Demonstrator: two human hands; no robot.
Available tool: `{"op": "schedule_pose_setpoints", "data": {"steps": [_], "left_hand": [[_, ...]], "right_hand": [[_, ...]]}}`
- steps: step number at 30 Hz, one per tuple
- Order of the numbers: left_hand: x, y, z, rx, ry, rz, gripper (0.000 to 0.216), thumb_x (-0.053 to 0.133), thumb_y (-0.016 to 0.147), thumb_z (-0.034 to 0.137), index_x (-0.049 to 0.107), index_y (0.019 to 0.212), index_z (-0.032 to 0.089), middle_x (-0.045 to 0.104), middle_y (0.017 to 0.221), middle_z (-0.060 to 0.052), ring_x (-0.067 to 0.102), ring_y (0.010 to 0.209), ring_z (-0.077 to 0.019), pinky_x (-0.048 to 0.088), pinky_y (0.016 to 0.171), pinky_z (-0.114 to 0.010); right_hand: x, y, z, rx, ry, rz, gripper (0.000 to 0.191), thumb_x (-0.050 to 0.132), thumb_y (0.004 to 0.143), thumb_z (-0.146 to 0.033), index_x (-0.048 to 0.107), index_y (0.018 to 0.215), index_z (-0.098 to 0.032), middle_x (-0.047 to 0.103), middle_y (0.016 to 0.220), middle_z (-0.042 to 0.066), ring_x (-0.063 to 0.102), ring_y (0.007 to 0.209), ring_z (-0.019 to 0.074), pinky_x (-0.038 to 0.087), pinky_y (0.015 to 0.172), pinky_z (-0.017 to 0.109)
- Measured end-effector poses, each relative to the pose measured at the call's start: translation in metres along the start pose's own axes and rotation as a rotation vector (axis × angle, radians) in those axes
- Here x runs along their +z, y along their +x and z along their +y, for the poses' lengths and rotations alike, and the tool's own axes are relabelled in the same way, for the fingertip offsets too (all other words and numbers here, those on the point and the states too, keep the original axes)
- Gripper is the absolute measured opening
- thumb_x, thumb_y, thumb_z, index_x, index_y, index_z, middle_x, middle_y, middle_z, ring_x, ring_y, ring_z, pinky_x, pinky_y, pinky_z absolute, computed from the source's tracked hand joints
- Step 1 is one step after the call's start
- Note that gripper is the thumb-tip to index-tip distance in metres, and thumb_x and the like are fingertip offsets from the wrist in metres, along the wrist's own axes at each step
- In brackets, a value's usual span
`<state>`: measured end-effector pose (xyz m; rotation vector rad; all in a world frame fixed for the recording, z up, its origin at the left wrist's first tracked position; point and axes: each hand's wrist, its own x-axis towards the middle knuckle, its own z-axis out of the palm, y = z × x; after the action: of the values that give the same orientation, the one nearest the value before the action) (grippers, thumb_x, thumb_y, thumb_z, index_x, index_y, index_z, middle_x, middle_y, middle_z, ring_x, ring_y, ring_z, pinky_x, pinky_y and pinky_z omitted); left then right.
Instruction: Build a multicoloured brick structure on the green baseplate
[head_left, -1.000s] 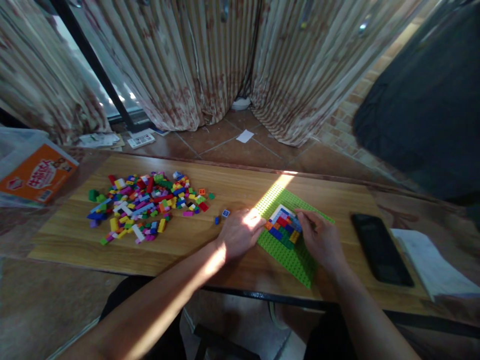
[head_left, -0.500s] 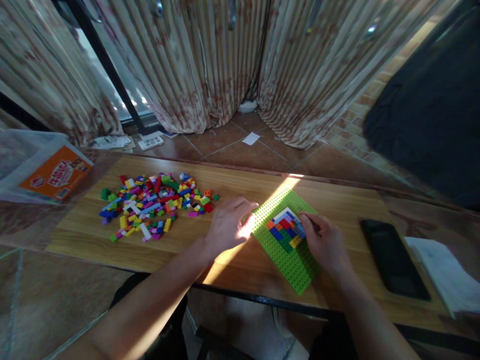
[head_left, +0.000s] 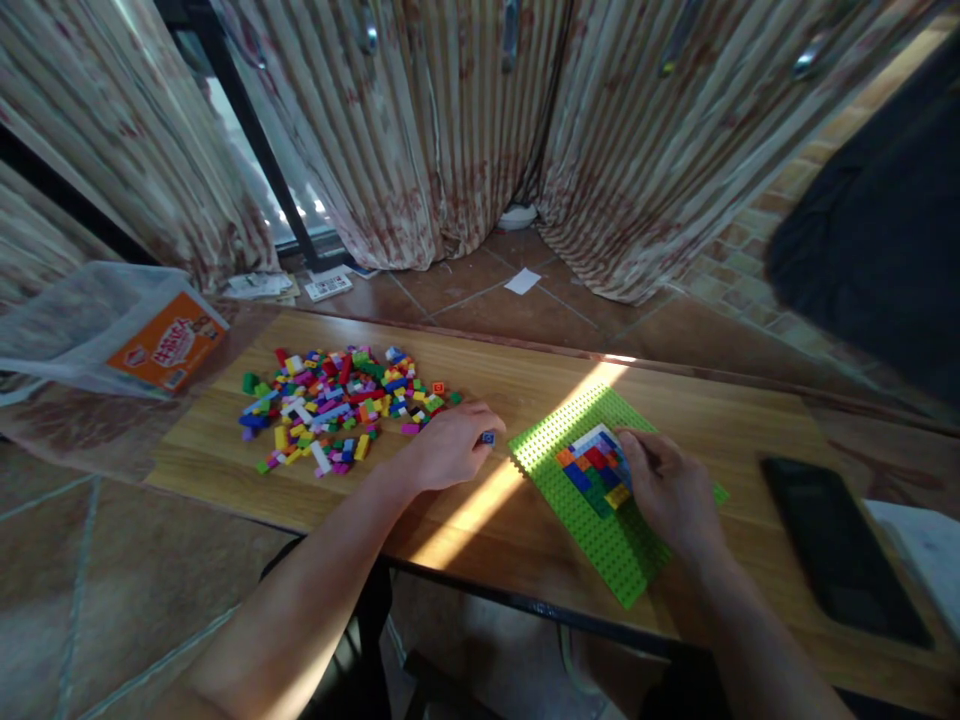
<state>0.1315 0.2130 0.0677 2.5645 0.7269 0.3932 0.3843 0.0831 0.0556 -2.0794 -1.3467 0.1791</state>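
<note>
Left of the green studded baseplate (head_left: 628, 565), the left hand (head_left: 446, 448) brackets a blue brick (head_left: 488, 438), best pinched squarely; right hand (head_left: 671, 495) at the brick mosaic (head_left: 587, 474); neither grip discernible from here.

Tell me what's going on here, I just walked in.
At a wooden table, the person's left hand is at a small blue brick; whether it is gripped is hard to tell. Their right hand is at the edge of a multicoloured patch of bricks on a green baseplate. A pile of loose bricks is spread to the left.
</note>
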Motion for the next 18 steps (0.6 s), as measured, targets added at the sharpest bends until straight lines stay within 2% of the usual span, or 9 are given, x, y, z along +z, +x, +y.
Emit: {"op": "schedule_pose_setpoints", "data": {"steps": [3,5,8,10,13,16,18], "left_hand": [[-0.001,0.002,-0.001,-0.015,-0.057,0.025,0.022,0.049,0.082,0.009,0.066,0.094,0.018,0.066,0.095,-0.006,0.062,0.093,-0.0183,0.049,0.086,-0.034],[-0.001,0.004,0.002,-0.029,-0.149,0.061,0.021,0.05,0.085,0.011,0.065,0.097,0.017,0.067,0.097,-0.006,0.062,0.092,-0.0175,0.05,0.085,-0.033],[0.004,0.006,0.011,-0.064,-0.391,0.089,0.019,0.05,0.088,0.016,0.064,0.101,0.017,0.067,0.096,-0.005,0.062,0.089,-0.0158,0.051,0.08,-0.031],[0.01,0.007,0.02,-0.09,-0.62,0.055,0.016,0.049,0.09,0.018,0.063,0.097,0.016,0.066,0.091,-0.005,0.062,0.082,-0.0142,0.051,0.075,-0.028],[0.02,0.006,0.035,-0.118,-0.939,-0.052,0.017,0.051,0.091,0.023,0.062,0.101,0.013,0.064,0.084,-0.004,0.061,0.071,-0.0123,0.051,0.068,-0.026],[0.026,0.005,0.046,-0.136,-1.132,-0.155,0.027,0.057,0.091,0.034,0.061,0.108,0.013,0.065,0.083,-0.005,0.06,0.069,-0.0122,0.05,0.067,-0.025],[0.027,0.005,0.05,-0.136,-1.206,-0.214,0.031,0.058,0.091,0.04,0.063,0.106,0.013,0.066,0.088,-0.007,0.06,0.072,-0.0128,0.05,0.068,-0.025]], "right_hand": [[0.001,0.002,-0.001,-0.002,0.01,0.006,0.043,0.046,0.091,-0.049,0.074,0.096,-0.017,0.073,0.086,0.01,0.067,0.076,0.0235,0.05,0.07,0.035],[0.0,0.003,-0.003,-0.014,0.023,0.06,0.04,0.047,0.091,-0.047,0.073,0.095,-0.017,0.073,0.088,0.01,0.067,0.076,0.0229,0.05,0.07,0.036],[-0.007,0.002,-0.009,-0.069,0.079,0.209,0.032,0.05,0.091,-0.039,0.072,0.094,-0.017,0.072,0.091,0.009,0.066,0.079,0.0214,0.052,0.071,0.035],[-0.012,-0.004,-0.017,-0.163,0.153,0.265,0.024,0.052,0.091,-0.034,0.071,0.095,-0.019,0.071,0.093,0.008,0.067,0.083,0.0204,0.053,0.073,0.035],[-0.015,-0.02,-0.031,-0.362,0.254,0.158,0.016,0.059,0.089,-0.026,0.069,0.101,-0.025,0.069,0.101,0.005,0.066,0.093,0.0193,0.054,0.08,0.035],[-0.01,-0.038,-0.042,-0.518,0.242,-0.01,0.025,0.065,0.086,-0.023,0.066,0.111,-0.026,0.069,0.109,0.005,0.065,0.101,0.0193,0.054,0.088,0.035],[-0.004,-0.044,-0.045,-0.569,0.227,-0.053,0.031,0.067,0.085,-0.023,0.064,0.115,-0.025,0.069,0.109,0.006,0.065,0.1,0.0192,0.054,0.088,0.034]]}}
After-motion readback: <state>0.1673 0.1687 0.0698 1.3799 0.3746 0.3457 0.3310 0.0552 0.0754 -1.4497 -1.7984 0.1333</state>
